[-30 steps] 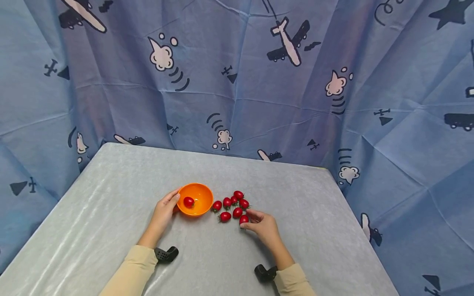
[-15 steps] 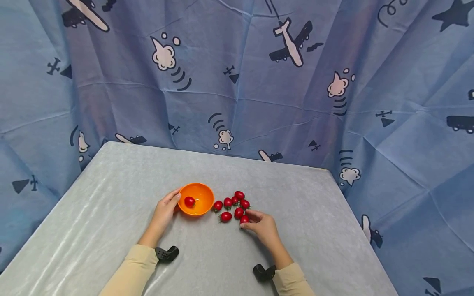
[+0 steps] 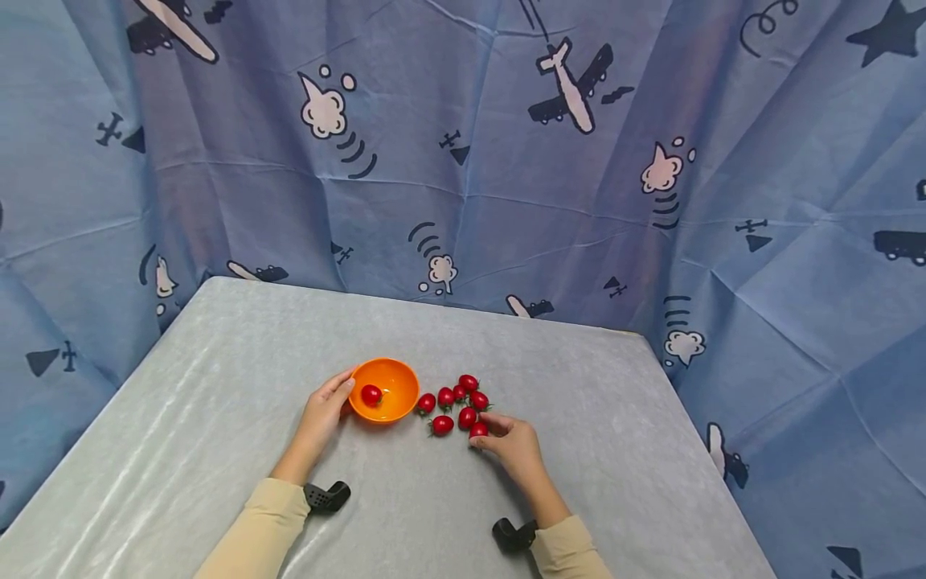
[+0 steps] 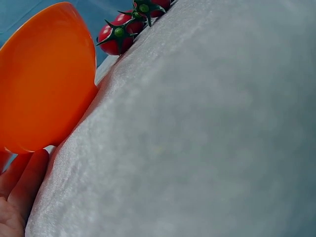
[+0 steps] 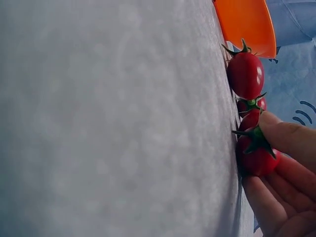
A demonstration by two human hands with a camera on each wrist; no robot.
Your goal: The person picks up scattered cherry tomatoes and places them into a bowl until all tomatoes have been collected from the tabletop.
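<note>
A person in cream sleeves works at a counter point(image 3: 217, 418) covered in pale grey, slightly shiny cloth. The left hand point(image 3: 323, 410) rests on the counter with its fingers curved against the outer wall of a small, round orange plastic bowl point(image 3: 394, 378), steadying it from the left; the left wrist view shows the fingertips point(image 4: 22, 180) touching the bowl's underside where it meets the cloth. One red cherry tomato point(image 3: 371, 395) lies inside the bowl, near its left wall.

Just to the right of the bowl, a loose cluster of red cherry tomatoes with green stalks point(image 3: 454, 400) lies on the counter, the nearest one almost touching the bowl's rim. The right hand point(image 3: 512, 444) sits at the near right edge of that cluster. Its grip is pinched: thumb and fingertips close around a single red cherry tomato with a green calyx point(image 3: 477, 430), which lies on the cloth in the right wrist view, with the thumb above it and the fingers below.

Behind the counter hangs a blue fabric backdrop printed with cartoon aeroplanes and puffs of cloud point(image 3: 564, 161).
</note>
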